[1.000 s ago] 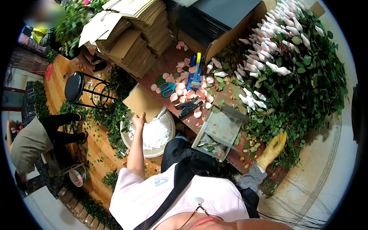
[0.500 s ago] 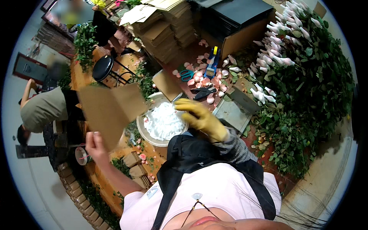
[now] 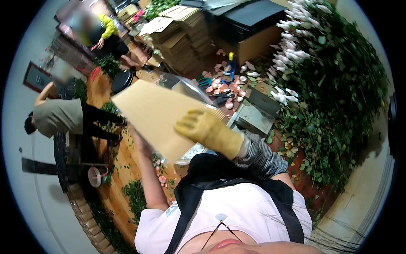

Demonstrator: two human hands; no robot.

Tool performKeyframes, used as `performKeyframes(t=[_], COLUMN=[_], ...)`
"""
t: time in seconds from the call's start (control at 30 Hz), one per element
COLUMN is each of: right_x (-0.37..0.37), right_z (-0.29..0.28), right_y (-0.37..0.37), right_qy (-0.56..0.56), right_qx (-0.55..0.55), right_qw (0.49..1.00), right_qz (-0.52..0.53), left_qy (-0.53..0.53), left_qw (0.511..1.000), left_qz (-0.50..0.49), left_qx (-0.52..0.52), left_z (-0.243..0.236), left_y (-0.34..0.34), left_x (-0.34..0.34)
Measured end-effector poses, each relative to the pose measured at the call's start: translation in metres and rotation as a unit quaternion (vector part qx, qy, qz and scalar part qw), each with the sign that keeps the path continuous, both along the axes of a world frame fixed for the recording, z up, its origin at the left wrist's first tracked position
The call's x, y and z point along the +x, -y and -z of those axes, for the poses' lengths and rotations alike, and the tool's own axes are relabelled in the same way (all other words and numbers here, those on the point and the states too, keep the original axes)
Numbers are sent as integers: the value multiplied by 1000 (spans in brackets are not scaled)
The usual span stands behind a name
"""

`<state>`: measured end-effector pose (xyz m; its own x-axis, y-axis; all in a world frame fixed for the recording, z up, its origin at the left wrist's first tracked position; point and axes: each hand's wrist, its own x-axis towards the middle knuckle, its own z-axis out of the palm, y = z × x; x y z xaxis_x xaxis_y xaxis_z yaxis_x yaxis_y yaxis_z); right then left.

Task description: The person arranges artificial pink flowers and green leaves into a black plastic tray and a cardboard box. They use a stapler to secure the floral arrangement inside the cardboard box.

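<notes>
A tan corrugated cardboard sheet [image 3: 148, 110] is held tilted in front of me. My right hand [image 3: 209, 133], in a yellow glove, reaches over its lower right edge with bent fingers on the face; the thumb is hidden. My bare left hand [image 3: 141, 144] is at the left edge, its fingers mostly behind the cardboard. Clear plastic film [image 3: 192, 86] shows past the sheet's far side. Under the sheet, the basin [image 3: 182, 161] of white foam pieces is mostly covered.
Pink petals [image 3: 222, 86], teal-handled scissors [image 3: 204, 83] and a blue tape dispenser [image 3: 229, 70] lie ahead. Bundled roses in white netting [image 3: 292, 55] fill the right. Cardboard stacks [image 3: 179, 46] stand at the back. Two people are at left, one in a grey-green top [image 3: 63, 116].
The cardboard, bent at a crease before, now shows one broad face, further right. My gloved hand has moved from the basin onto it. Clear film has come into view behind it.
</notes>
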<state>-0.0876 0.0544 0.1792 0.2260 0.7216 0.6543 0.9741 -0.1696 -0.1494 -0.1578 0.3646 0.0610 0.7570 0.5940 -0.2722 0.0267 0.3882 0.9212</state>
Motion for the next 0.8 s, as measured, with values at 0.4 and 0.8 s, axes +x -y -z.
performKeyframes(t=[0.4,0.8], right_x=[4,1], right_z=[61,-120], right_y=[79,231], right_qy=[-407,-173], right_qx=[173,-24], right_qw=[887,978], right_qz=[-132,110], left_qy=[-183,69], left_qw=[730,696], left_qz=[471,420], left_qx=[460,578], left_z=[-144,-208], left_y=[5,124], left_x=[4,84])
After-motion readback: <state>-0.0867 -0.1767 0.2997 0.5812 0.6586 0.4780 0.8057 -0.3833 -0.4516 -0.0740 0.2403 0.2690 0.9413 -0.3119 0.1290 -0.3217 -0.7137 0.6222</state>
